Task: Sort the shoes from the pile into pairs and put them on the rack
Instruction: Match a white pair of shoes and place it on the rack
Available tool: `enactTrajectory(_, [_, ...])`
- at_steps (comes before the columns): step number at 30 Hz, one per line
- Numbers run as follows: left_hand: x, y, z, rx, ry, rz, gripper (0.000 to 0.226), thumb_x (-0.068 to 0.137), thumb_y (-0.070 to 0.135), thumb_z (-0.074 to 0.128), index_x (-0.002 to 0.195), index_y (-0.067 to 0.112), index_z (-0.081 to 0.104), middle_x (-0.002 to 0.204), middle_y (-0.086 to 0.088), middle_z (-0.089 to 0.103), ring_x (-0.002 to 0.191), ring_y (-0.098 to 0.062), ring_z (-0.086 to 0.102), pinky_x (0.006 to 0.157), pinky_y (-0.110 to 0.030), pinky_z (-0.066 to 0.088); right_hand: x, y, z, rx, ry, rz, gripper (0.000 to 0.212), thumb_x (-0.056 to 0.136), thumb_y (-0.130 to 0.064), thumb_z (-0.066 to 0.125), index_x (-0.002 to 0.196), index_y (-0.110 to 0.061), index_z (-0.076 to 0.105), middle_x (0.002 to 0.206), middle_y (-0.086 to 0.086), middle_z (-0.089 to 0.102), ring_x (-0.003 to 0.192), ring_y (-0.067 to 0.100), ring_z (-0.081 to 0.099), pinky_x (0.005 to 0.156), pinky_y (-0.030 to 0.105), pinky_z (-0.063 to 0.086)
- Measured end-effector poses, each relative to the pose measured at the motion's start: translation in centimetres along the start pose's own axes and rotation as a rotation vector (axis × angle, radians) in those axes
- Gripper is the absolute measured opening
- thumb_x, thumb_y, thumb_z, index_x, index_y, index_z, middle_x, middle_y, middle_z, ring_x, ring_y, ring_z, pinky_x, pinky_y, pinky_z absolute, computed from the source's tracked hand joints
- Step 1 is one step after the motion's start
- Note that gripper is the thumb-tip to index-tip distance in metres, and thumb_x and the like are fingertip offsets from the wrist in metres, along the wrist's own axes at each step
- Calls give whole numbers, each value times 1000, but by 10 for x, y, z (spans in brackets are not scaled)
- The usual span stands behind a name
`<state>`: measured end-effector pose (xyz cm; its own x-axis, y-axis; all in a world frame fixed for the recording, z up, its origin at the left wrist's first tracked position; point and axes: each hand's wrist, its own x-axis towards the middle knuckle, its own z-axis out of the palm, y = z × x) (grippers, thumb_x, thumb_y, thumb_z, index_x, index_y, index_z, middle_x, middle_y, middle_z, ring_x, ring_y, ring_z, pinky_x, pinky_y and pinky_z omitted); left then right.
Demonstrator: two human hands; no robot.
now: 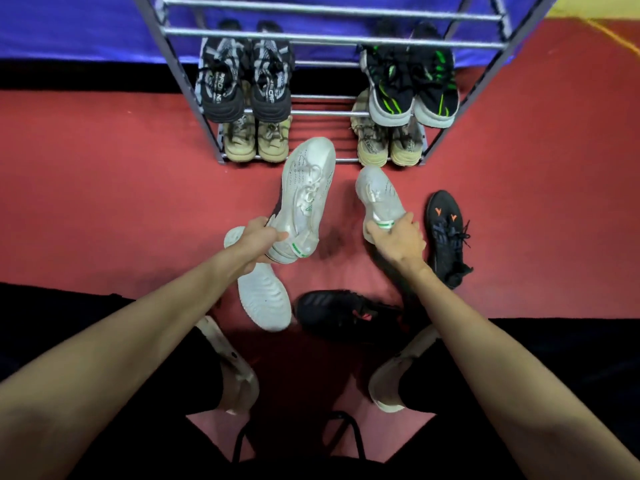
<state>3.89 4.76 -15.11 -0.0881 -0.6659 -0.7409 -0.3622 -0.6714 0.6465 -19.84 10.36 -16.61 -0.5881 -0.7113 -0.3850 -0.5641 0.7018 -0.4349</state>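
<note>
White shoes, one gripped at the heel in left hand [258,237], its mate [379,199] in right hand [401,240], green heel-tab lettering unreadable, rack [332,113] pairs' side print illegible

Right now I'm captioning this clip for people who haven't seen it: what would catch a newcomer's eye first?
Two bare arms reach in from below, the left hand and right hand each gripping the heel of a white sneaker with green trim, left shoe and right shoe, mid-frame above the red floor. Just beyond, a metal shoe rack already holds four pairs.
</note>
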Motion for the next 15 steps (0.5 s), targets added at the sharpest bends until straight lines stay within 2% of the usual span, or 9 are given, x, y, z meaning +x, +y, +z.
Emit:
enactTrajectory(3, [-22,13,1,-2,-1,63,28,88,7,61,115,5,56,103,-10,67,83,-20,67,58,-30,60,-19,5,-35,45,58,-49,81,77,-56,59,128,3,38,129,24,48,121,43,46,102,49,36])
enactTrajectory(6, [-45,29,4,-1,-18,141,20,88,7,61,108,8,57,92,-5,67,78,-16,67,50,-24,58,-34,7,-66,99,84,-65,78,73,-57,57,121,2,43,125,22,51,117,41,49,99,49,41])
enactTrajectory(9, [-60,45,4,30,-24,222,23,87,10,62,110,8,59,98,-9,68,85,-21,68,56,-26,58,-49,6,-96,161,146,-85,77,63,-57,51,115,0,48,118,20,57,110,40,54,95,51,45])
enactTrajectory(12, [-69,65,7,41,-45,310,20,86,11,63,106,11,63,101,-9,70,94,-25,68,73,-35,59,-56,5,-124,168,232,-141,71,64,-55,52,112,-2,48,115,18,57,108,38,53,94,50,44])
enactTrajectory(15, [-74,90,15,48,-78,372,26,86,12,63,112,14,64,101,-6,70,94,-22,68,75,-34,58,-51,-2,-150,194,322,-185,77,58,-59,47,112,-4,48,113,18,58,107,38,54,93,51,45])
